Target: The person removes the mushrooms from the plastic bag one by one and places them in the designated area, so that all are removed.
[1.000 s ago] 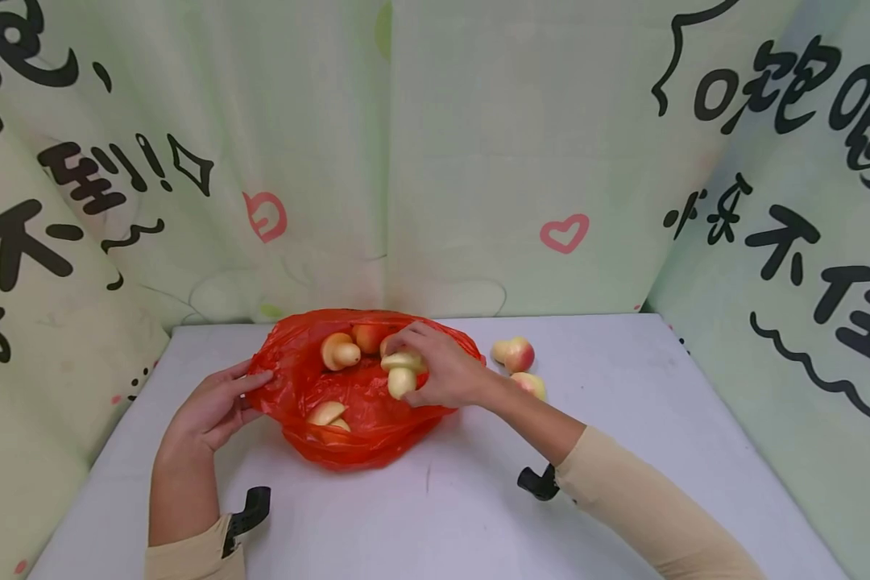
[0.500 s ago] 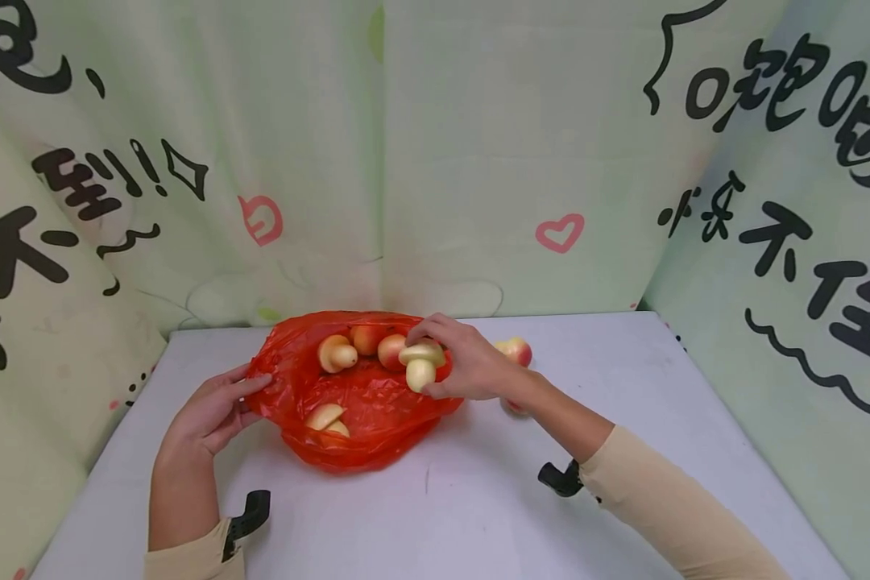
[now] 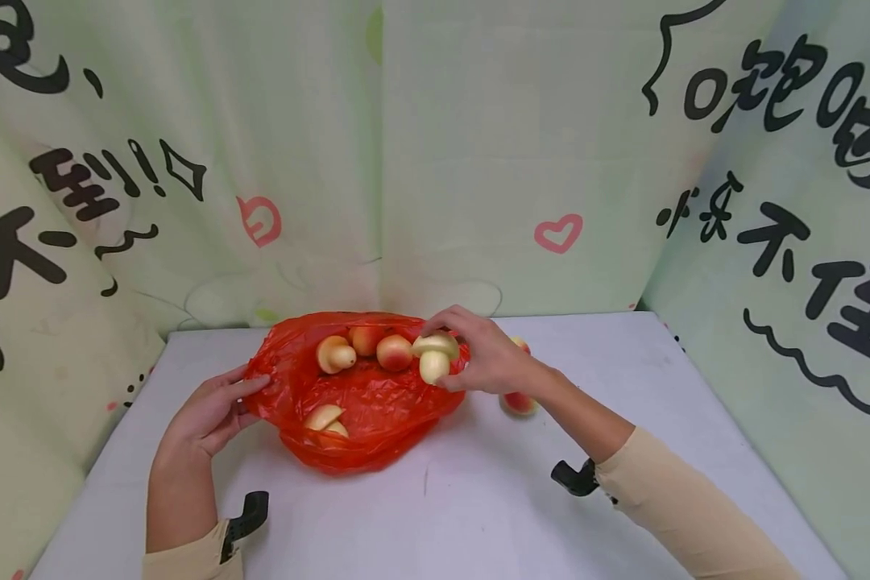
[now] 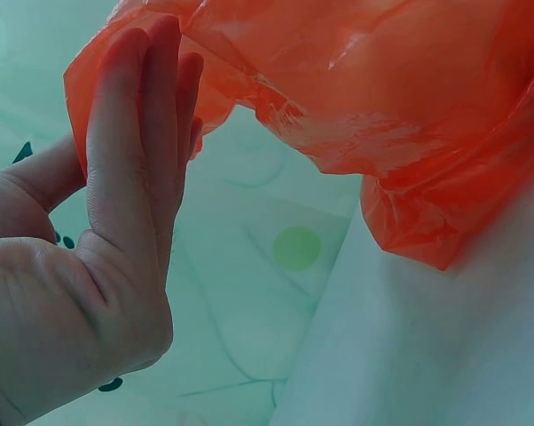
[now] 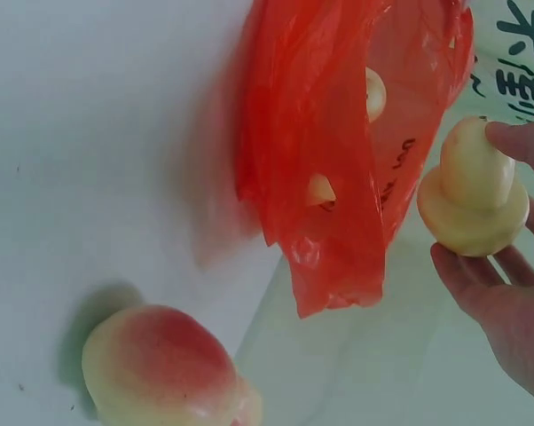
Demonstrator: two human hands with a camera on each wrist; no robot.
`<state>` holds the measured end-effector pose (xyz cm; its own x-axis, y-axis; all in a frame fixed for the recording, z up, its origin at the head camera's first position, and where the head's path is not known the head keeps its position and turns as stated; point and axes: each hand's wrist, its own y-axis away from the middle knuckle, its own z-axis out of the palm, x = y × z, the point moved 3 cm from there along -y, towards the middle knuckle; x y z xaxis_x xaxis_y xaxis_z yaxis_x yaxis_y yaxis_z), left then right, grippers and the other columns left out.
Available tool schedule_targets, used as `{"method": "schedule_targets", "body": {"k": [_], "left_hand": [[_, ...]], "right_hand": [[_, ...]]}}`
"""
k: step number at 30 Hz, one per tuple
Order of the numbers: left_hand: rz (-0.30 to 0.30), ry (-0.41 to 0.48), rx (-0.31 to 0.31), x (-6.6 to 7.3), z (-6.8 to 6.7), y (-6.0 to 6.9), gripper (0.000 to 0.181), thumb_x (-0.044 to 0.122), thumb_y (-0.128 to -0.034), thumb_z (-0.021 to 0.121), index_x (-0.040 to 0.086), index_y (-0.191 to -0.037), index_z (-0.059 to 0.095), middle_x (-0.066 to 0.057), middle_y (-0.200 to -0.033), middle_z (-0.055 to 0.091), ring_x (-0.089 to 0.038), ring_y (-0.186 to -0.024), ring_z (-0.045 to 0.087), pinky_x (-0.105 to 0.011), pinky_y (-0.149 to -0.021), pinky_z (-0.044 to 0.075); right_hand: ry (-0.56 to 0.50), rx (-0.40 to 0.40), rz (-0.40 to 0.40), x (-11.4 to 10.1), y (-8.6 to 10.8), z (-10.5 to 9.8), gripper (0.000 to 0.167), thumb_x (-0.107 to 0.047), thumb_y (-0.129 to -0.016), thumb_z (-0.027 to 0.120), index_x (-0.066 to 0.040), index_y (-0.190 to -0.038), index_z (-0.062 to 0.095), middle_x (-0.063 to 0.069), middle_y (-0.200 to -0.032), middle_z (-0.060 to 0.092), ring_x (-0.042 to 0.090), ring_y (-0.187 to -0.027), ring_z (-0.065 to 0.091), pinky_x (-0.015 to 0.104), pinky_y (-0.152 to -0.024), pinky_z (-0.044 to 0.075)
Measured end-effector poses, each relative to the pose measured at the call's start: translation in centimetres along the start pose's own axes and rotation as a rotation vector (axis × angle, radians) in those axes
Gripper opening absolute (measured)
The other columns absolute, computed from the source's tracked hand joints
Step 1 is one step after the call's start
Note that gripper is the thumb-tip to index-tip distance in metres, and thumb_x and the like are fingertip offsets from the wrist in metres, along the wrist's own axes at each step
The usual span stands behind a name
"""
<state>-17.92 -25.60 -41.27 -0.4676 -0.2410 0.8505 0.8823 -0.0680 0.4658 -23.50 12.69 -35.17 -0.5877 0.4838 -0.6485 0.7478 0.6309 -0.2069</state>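
Note:
A red plastic bag (image 3: 355,453) lies with its mouth spread wide on the table. My left hand (image 3: 206,419) pinches its left rim between thumb and fingers; in the left wrist view the fingers (image 4: 116,151) lie flat along the film. Above the bag's right edge, my right hand (image 3: 487,354) holds a pale toy-like mushroom (image 3: 435,361), cap up, thumb at the stem. Inside the bag are another mushroom (image 3: 335,354), two reddish peaches (image 3: 395,353), and a pale mushroom (image 3: 325,416) at the front, partly covered by the film.
Right of the bag, a peach (image 3: 519,404) sits on the white table (image 3: 435,524), partly covered by the right forearm. A second fruit (image 3: 520,345) shows just behind the right hand. Printed curtains (image 3: 464,161) close off the back and sides.
My right hand has drawn the mushroom rightward and slightly up, from over the bag's inside to its right edge, uncovering a peach. The left hand keeps its grip on the bag.

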Motion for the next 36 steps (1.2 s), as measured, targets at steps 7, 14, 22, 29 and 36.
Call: {"method": "schedule_targets", "body": {"k": [7, 14, 22, 29, 36], "left_hand": [[0.004, 0.005, -0.003, 0.1, 0.0, -0.1, 0.082, 0.028, -0.0973, 0.075, 0.017, -0.164, 0.029, 0.013, -0.110, 0.072, -0.010, -0.101, 0.074, -0.031, -0.094, 0.061], [0.003, 0.002, -0.007, 0.2, 0.1, -0.1, 0.083, 0.028, -0.0982, 0.074, 0.016, -0.165, 0.027, 0.013, -0.109, 0.072, -0.010, -0.100, 0.074, -0.030, -0.092, 0.061], [0.002, 0.011, -0.005, 0.1, 0.1, -0.1, 0.082, 0.028, -0.0978, 0.075, 0.017, -0.165, 0.028, 0.013, -0.109, 0.073, -0.010, -0.100, 0.074, -0.030, -0.092, 0.062], [0.002, 0.004, -0.004, 0.0, 0.1, -0.2, 0.081, 0.028, -0.0982, 0.074, 0.017, -0.165, 0.028, 0.013, -0.109, 0.073, -0.010, -0.100, 0.074, -0.030, -0.092, 0.061], [0.004, -0.002, -0.005, 0.0, 0.1, -0.1, 0.082, 0.028, -0.0984, 0.074, 0.016, -0.165, 0.028, 0.013, -0.109, 0.072, -0.010, -0.100, 0.074, -0.029, -0.092, 0.061]], "right_hand": [[-0.034, 0.030, 0.006, 0.8, 0.3, -1.0, 0.054, -0.012, -0.080, 0.088, -0.019, -0.128, 0.062, -0.006, -0.127, 0.061, 0.014, -0.118, 0.058, 0.042, -0.100, 0.058], [-0.018, 0.054, 0.042, 1.9, 0.9, -2.0, 0.056, -0.011, -0.080, 0.088, -0.021, -0.128, 0.061, -0.005, -0.127, 0.060, 0.017, -0.117, 0.058, 0.047, -0.101, 0.058], [-0.017, 0.097, 0.057, 3.0, 1.6, -3.0, 0.057, -0.010, -0.079, 0.088, -0.018, -0.129, 0.061, -0.001, -0.128, 0.063, 0.020, -0.119, 0.059, 0.052, -0.101, 0.058], [-0.019, 0.127, 0.131, 4.2, 2.3, -3.7, 0.059, -0.011, -0.078, 0.089, -0.020, -0.129, 0.060, -0.002, -0.128, 0.060, 0.021, -0.119, 0.058, 0.052, -0.104, 0.056], [-0.006, 0.156, 0.152, 5.6, 3.4, -4.2, 0.059, -0.010, -0.079, 0.089, -0.017, -0.130, 0.060, 0.001, -0.129, 0.061, 0.023, -0.119, 0.058, 0.054, -0.101, 0.057]]}}
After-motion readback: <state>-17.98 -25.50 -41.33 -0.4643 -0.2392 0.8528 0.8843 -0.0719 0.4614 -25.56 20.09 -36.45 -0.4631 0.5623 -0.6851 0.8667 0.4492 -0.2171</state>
